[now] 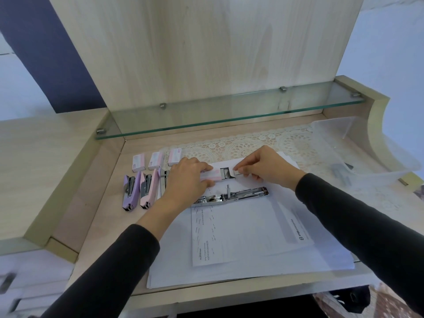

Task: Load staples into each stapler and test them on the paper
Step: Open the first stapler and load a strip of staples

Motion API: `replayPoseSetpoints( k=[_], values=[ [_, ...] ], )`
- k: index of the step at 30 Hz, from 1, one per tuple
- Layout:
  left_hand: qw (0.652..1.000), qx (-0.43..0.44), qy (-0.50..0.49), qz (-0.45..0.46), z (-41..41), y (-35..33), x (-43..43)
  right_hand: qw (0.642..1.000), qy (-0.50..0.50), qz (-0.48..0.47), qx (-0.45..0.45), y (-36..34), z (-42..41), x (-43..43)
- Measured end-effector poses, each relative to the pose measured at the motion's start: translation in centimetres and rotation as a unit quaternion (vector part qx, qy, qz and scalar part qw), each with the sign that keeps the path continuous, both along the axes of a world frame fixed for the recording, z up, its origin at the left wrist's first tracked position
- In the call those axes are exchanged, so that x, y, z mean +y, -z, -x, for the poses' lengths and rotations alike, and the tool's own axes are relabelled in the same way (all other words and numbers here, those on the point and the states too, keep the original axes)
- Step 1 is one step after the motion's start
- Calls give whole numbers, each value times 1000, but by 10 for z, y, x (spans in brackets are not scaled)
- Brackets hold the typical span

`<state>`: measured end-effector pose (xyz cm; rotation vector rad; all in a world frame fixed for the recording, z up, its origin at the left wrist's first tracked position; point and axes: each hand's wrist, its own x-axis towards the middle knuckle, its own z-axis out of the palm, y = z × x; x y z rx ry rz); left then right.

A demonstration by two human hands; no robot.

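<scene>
My left hand (187, 180) grips the sleeve of a pink-and-white staple box (212, 175). My right hand (263, 167) pinches the box's inner tray (236, 173), which is slid partly out, with staples (226, 173) showing in the gap. An opened silver stapler (234, 195) lies flat on the white paper stack (247, 239) just in front of the box. A purple stapler (131, 192) and a pink stapler (148, 190) lie side by side to the left, with a third stapler (164, 180) partly hidden behind my left hand.
Three closed staple boxes (156, 159) stand in a row behind the staplers. A lace mat (263, 141) covers the back of the desk under a glass shelf (229, 111). A clear plastic bag (358, 152) lies at the right. The desk's front edge (229, 292) is near.
</scene>
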<state>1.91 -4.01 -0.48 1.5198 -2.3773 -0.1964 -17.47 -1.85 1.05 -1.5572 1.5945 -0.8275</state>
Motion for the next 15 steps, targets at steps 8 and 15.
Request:
replayPoseSetpoints(
  k=[8, 15],
  values=[
    [1000, -1, 7, 15, 0, 1, -1, 995, -39, 30, 86, 2, -8, 4],
    [1000, 8, 6, -26, 0, 2, -4, 996, -16, 35, 85, 4, -14, 0]
  ],
)
